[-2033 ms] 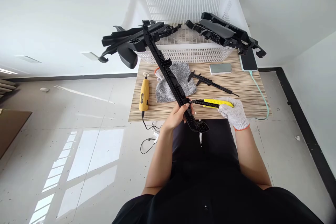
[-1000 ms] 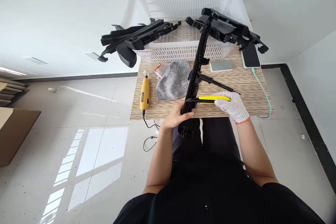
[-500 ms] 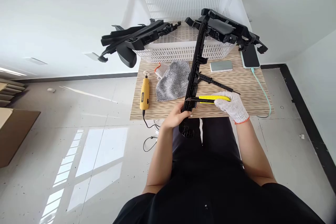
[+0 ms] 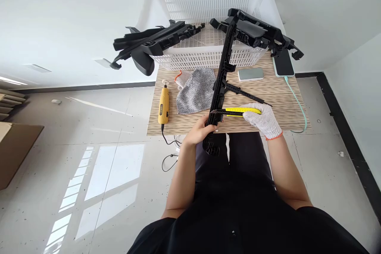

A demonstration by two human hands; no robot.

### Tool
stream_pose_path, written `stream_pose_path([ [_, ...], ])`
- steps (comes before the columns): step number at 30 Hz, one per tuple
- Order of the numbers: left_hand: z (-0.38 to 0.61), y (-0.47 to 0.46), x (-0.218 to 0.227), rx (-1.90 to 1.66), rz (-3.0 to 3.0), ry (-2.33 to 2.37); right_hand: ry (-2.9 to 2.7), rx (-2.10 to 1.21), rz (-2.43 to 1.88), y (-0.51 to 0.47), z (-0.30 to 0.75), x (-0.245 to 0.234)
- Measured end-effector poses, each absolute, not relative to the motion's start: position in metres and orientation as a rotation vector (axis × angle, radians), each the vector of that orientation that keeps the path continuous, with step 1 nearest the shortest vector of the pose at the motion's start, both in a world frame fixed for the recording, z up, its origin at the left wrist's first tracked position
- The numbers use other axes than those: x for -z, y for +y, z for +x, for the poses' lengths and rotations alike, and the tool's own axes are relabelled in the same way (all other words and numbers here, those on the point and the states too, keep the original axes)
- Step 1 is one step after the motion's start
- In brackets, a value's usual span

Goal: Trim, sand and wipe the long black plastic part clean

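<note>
Nearest me, the left hand [image 4: 199,131] has its fingers [image 4: 212,128] closed round a long black strip [image 4: 224,67] near its lower end; the strip stands steep over the bench [image 4: 279,99] edge, its top up at the basket [image 4: 208,0]; the gloved right hand [image 4: 264,121] grips a yellow knife [image 4: 238,110] - blade tip touching the strip just above the left hand; behind lie a grey cloth [image 4: 195,91], a yellow tool [image 4: 163,105] and a caliper [image 4: 242,93] - black parts [image 4: 151,43] rest across the basket rim.

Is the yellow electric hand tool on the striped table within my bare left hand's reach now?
Likely yes: nothing lies between left hand and yellow tool, but that hand grips the long black plastic bar.
</note>
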State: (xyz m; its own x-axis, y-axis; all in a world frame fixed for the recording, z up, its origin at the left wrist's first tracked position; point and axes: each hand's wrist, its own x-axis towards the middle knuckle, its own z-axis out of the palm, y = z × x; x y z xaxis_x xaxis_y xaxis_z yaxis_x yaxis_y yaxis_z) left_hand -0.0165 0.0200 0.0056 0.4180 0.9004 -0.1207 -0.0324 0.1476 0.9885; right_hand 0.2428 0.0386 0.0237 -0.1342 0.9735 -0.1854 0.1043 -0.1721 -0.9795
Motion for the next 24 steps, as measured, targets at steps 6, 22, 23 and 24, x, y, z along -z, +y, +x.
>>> stream_pose_path([
  [6, -0.0163, 0.0197, -0.0073, -0.814, 1.225, 0.907, -1.283, -1.419, -1.364, 0.0383, 0.2421, -0.0256],
  [22, -0.016, 0.0202, -0.0098, -0.817, 1.221, 0.898, -1.241, -1.411, -1.408, 0.0378, 0.2404, -0.0287],
  [23, -0.0158, 0.0203, -0.0103, -0.817, 1.222, 0.902, -1.243, -1.408, -1.412, 0.0378, 0.2403, -0.0287],
  [24, -0.0157, 0.0203, -0.0106, -0.818, 1.225, 0.907, -1.246, -1.406, -1.414, 0.0377, 0.2401, -0.0288],
])
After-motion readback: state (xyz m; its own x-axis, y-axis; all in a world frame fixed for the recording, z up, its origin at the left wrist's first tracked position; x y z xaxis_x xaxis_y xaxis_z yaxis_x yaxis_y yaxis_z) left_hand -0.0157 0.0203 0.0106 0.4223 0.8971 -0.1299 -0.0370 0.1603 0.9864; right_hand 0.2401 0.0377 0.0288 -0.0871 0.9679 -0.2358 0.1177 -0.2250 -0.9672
